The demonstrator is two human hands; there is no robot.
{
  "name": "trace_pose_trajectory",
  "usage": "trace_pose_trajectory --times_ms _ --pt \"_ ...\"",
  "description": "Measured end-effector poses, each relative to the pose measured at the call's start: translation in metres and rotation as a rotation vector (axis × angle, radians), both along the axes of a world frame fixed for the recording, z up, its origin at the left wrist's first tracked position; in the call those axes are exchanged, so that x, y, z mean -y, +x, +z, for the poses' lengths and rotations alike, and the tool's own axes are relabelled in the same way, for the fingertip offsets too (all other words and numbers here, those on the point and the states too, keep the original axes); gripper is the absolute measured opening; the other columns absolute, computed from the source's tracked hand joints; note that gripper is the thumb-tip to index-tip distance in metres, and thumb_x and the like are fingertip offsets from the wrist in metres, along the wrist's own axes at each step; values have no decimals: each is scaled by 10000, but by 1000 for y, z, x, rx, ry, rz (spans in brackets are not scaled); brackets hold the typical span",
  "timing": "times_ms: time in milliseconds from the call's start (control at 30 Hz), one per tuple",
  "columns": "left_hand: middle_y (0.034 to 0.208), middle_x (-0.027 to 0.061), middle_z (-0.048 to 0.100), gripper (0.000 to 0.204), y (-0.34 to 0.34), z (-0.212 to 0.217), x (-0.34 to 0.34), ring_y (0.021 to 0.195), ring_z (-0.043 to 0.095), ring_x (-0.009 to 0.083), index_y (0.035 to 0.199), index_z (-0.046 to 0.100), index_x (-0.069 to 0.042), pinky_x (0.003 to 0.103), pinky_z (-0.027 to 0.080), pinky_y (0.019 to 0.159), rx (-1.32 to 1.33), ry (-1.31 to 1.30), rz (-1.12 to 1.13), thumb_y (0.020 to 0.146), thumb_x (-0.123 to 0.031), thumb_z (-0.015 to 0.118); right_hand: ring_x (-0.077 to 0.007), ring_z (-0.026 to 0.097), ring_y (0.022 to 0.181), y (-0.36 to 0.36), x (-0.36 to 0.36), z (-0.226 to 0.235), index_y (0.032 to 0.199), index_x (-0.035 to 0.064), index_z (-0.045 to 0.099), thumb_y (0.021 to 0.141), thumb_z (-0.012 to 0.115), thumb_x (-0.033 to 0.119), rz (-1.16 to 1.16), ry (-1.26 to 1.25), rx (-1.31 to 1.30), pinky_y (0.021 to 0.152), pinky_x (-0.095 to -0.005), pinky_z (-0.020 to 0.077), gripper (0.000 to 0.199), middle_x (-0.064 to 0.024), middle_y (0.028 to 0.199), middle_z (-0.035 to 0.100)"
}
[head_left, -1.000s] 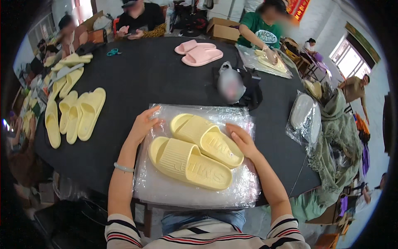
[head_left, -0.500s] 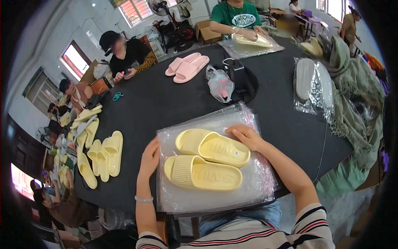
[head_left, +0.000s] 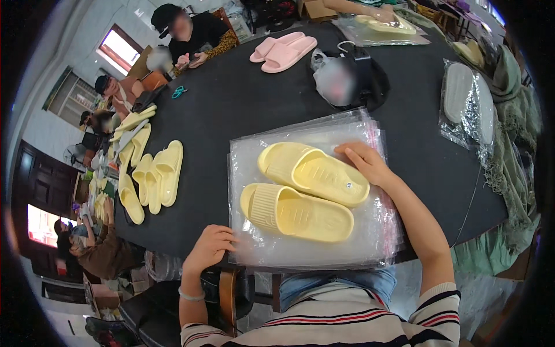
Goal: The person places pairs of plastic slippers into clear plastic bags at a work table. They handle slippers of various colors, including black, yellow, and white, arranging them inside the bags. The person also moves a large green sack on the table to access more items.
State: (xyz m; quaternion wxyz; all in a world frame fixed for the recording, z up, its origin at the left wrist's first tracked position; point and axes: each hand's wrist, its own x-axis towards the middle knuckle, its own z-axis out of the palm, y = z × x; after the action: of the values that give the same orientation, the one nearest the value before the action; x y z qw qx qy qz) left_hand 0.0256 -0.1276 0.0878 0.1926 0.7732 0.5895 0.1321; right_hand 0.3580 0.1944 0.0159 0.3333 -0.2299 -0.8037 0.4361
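Two yellow slippers (head_left: 306, 194) lie on the stack of clear plastic bags (head_left: 312, 248) on the desk (head_left: 231, 104). Left hand (head_left: 209, 248) pinches the stack's near corner; right hand (head_left: 365, 163), open, rests on one slipper. Bagging seems just beginning; next needs one bag opened.

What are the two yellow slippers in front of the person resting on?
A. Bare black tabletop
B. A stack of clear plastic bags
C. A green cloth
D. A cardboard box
B: the yellow slippers lie on a stack of clear plastic bags, with the right hand at the far slipper and the left hand at the stack's near left corner.
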Motion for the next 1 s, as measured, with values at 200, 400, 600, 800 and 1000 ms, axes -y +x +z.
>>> trace_pose_trajectory --times_ms 200,400,600,800,1000 --pt "955 71 677 272 43 59 -47 841 613 267 889 689 -62 377 461 738 16 278 80 681 68 572 -318 574 1039 -1 -1 -1 1050 -12 648 981 427 221 11 11 6 946 -379 415 329 -182 1080 637" --pt "1049 111 661 318 132 74 -124 668 623 226 1069 636 -11 334 485 595 -419 337 -187 758 -47 580 -319 576 1034 1 -1 -1 1048 -8 649 982 423 225 10 11 -7 935 -384 422 331 -180 1074 638" --pt "720 56 576 119 127 31 -157 575 606 181 833 629 -72 345 461 493 -669 319 -310 739 -118 573 -335 577 986 -3 -4 -11 1040 1 643 990 389 268 40 29 -20 903 -400 433 372 -180 1020 629" --pt "651 27 566 28 96 54 -133 546 622 223 711 592 -118 367 473 494 -851 250 -198 726 -142 585 -344 574 983 -1 -7 -18 1045 -9 629 974 425 270 24 131 -27 888 -415 437 353 -192 1024 620" --pt "744 88 620 52 3 57 -106 617 631 262 697 614 -60 391 495 550 -851 227 -44 704 -91 573 -343 562 1035 2 -5 -17 1064 1 632 972 432 287 19 133 -12 922 -411 430 361 -182 1057 625"
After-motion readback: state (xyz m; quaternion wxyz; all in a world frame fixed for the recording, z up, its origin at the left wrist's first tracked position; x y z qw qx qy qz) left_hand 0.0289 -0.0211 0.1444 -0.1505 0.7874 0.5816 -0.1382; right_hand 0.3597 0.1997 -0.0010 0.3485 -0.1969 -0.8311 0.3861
